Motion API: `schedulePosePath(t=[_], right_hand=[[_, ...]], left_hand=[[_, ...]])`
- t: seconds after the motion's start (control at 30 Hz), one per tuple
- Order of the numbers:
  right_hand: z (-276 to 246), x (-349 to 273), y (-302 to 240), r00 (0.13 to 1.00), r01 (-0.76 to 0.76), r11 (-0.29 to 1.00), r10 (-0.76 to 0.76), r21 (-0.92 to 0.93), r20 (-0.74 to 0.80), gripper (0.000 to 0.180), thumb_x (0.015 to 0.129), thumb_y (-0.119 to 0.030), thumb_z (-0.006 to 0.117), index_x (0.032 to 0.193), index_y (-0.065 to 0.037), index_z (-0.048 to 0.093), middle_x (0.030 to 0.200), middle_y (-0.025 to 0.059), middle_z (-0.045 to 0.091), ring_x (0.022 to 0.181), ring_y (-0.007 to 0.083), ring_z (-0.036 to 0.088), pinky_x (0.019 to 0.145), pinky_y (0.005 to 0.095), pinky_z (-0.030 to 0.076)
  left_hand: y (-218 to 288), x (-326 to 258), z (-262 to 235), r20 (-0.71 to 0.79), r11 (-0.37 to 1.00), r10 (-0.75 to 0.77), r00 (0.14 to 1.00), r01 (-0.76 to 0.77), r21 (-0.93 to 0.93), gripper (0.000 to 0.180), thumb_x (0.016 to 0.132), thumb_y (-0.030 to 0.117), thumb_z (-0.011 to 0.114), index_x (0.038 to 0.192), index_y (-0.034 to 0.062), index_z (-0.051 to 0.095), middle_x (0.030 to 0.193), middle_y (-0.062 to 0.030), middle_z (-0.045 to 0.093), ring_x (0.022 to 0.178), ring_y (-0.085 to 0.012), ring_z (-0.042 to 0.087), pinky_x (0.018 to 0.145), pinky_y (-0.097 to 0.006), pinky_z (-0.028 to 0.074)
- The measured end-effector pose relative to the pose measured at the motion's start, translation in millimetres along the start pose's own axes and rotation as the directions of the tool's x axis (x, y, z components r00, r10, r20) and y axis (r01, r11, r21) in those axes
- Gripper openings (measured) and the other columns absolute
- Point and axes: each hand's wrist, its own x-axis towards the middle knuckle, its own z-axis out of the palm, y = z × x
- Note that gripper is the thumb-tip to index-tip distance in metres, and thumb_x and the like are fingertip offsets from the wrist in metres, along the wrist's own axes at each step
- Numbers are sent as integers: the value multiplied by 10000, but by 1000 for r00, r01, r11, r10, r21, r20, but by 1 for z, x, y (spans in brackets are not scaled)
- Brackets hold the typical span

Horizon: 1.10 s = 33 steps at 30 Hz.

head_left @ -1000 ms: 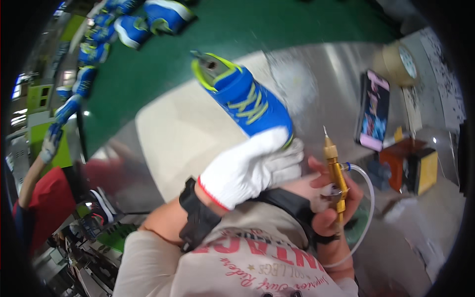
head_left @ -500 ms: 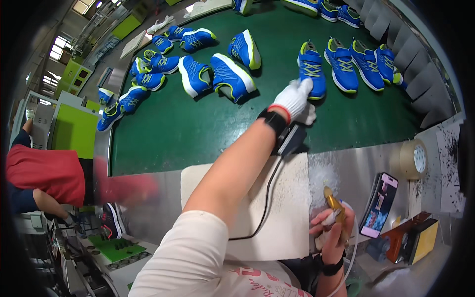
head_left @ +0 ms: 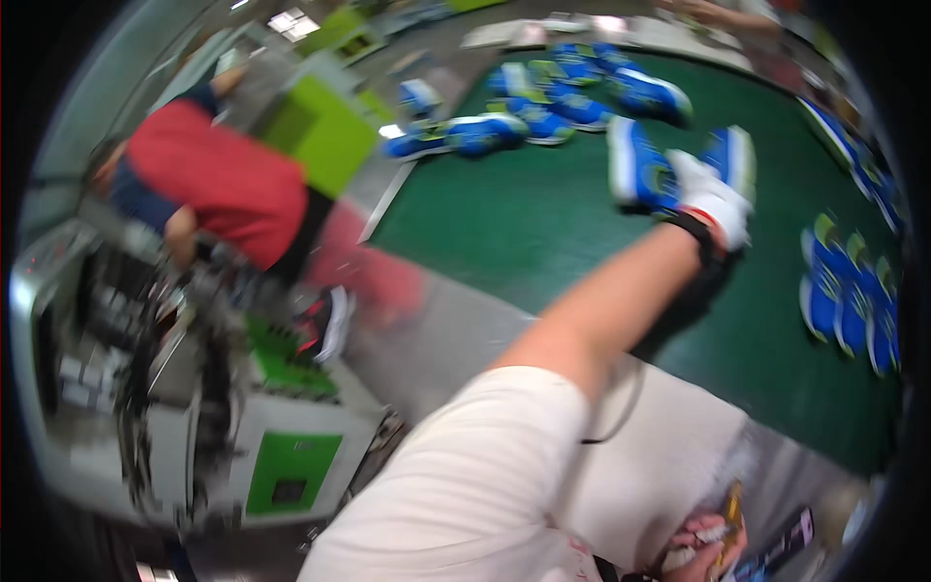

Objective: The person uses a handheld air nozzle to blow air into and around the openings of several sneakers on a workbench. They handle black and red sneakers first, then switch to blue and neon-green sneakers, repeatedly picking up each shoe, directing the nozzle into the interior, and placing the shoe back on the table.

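**Reaching out over the green belt**

My view has swung left since half a second ago, and my left hand (head_left: 713, 199), in its white glove, now stretches farther across the green belt (head_left: 543, 223). It rests on a blue shoe (head_left: 640, 170) near the belt's middle; blur hides the finger spread. My right hand (head_left: 703, 548) grips a yellow tool (head_left: 729, 519) by the white pad's (head_left: 669, 456) near edge.

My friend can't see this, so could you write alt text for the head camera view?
A white-gloved left hand reaches out to blue shoes on a green belt. The right hand holds a yellow tool near the lower edge.
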Motion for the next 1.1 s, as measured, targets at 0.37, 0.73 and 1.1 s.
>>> schedulePosePath(t=[0.37, 0.73, 1.1], right_hand=[[-7, -2, -12, 997, 65, 996, -68, 62, 44, 402, 938, -270, 489, 1228, -14, 377, 843, 154, 574, 609, 169, 534, 498, 237, 446], [11, -25, -35, 803, 359, 921, -387, 150, 453, 233, 963, -130, 457, 1177, -53, 410, 849, 79, 559, 593, 101, 499, 490, 187, 418], [23, -66, -42, 946, 325, 898, -303, -296, 117, 439, 918, -238, 589, 1272, -42, 421, 927, 89, 603, 702, 123, 550, 581, 229, 457]], left_hand=[[-65, -168, 37, -614, 945, 326, 719, -228, 235, 370, 810, 195, 500, 1173, 181, 568, 959, -123, 602, 890, -345, 565, 823, -581, 345], [-106, -310, -43, -718, 692, 20, 696, -528, -492, 335, 673, 324, 741, 862, 58, 665, 964, -109, 604, 1003, -252, 541, 961, -451, 310], [-50, -389, -3, -660, 454, -39, 750, -575, -680, 448, 708, 160, 720, 1098, 67, 520, 1027, -147, 560, 950, -358, 581, 815, -419, 478]])
